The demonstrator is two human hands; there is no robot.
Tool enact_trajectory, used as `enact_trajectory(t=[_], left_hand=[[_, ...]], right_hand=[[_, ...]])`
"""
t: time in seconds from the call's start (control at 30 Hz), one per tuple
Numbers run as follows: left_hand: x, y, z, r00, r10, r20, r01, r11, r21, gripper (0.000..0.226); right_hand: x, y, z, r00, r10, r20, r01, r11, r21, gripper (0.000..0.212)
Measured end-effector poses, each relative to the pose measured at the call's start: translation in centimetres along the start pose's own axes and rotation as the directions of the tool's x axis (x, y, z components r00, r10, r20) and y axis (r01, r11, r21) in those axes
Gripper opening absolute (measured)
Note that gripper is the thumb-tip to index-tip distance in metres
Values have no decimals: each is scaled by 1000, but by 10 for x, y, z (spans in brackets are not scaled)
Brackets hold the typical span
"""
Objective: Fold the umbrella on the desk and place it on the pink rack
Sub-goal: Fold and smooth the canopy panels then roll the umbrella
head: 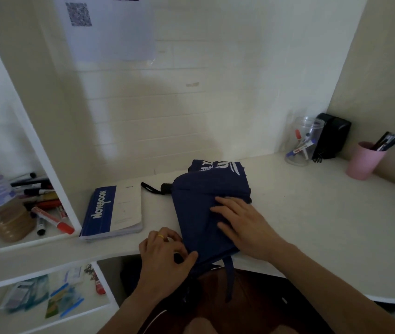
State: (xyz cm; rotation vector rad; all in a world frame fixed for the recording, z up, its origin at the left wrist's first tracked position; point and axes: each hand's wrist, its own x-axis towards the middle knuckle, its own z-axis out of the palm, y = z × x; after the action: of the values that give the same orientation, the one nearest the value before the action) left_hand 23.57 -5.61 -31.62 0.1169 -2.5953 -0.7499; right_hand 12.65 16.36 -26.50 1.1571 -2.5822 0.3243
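A navy blue umbrella (201,201) with white lettering lies collapsed on the white desk (312,213), its black handle and wrist loop (153,188) pointing left. My right hand (242,222) rests flat on the fabric, fingers spread and pressing its folds. My left hand (165,251), with a gold ring, pinches the umbrella's near end at the desk's front edge. A navy strap (229,280) hangs down off the edge. No pink rack is in view.
A blue-and-white notebook (112,213) lies left of the umbrella. At the back right stand a clear jar of markers (302,143), a black object (331,136) and a pink cup of pens (365,160). Shelves on the left hold markers (44,201) and small packets (47,295).
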Motion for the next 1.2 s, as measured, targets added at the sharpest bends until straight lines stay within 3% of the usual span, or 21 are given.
enact_trajectory(t=[0.13, 0.2, 0.27, 0.3, 0.37, 0.47, 0.53, 0.73, 1.03, 1.1, 1.13, 1.17, 1.2], left_hand=[[0, 0, -5, 1000, -12, -6, 12, 998, 57, 30], [6, 11, -13, 983, 79, -164, -68, 995, 68, 28], [18, 29, -18, 924, 267, -273, -255, 964, 77, 18], [25, 37, -17, 899, 371, -235, -356, 929, 102, 17], [39, 41, -7, 873, 487, 1, -481, 862, 157, 35], [47, 19, 8, 850, 371, 374, -474, 848, 237, 59], [48, 2, 14, 817, 303, 491, -470, 843, 263, 65], [88, -2, 21, 792, 222, 569, -469, 818, 333, 69], [74, -9, 3, 799, 251, 546, -488, 801, 346, 74], [69, -10, 0, 803, 260, 536, -486, 806, 337, 73], [69, -9, -1, 805, 264, 531, -483, 812, 329, 72], [68, -9, -1, 806, 267, 528, -480, 818, 318, 72], [68, -9, 0, 805, 268, 529, -477, 822, 311, 71]], right_hand=[[-19, 14, 22, 982, -30, 185, 39, 998, -46, 61], [-24, 16, 28, 970, -31, 242, 45, 998, -54, 63], [-25, 16, 32, 961, -26, 275, 36, 999, -33, 63], [-25, 16, 33, 957, -25, 288, 32, 999, -17, 63], [-25, 16, 32, 954, -31, 297, 28, 1000, 15, 64], [-30, 22, 28, 942, -11, 335, 1, 1000, 29, 69], [-36, 29, 24, 923, 43, 383, -44, 999, -7, 76], [-13, 45, 14, 879, 144, 455, -118, 989, -84, 89], [-6, 47, 8, 873, 159, 461, -191, 981, 22, 83], [-2, 44, -4, 918, 220, 330, -271, 955, 117, 71], [4, 42, -11, 947, 294, 133, -314, 933, 175, 54], [11, 41, -18, 910, 403, -95, -366, 890, 272, 35], [22, 41, -27, 803, 543, -246, -421, 809, 411, 22]])
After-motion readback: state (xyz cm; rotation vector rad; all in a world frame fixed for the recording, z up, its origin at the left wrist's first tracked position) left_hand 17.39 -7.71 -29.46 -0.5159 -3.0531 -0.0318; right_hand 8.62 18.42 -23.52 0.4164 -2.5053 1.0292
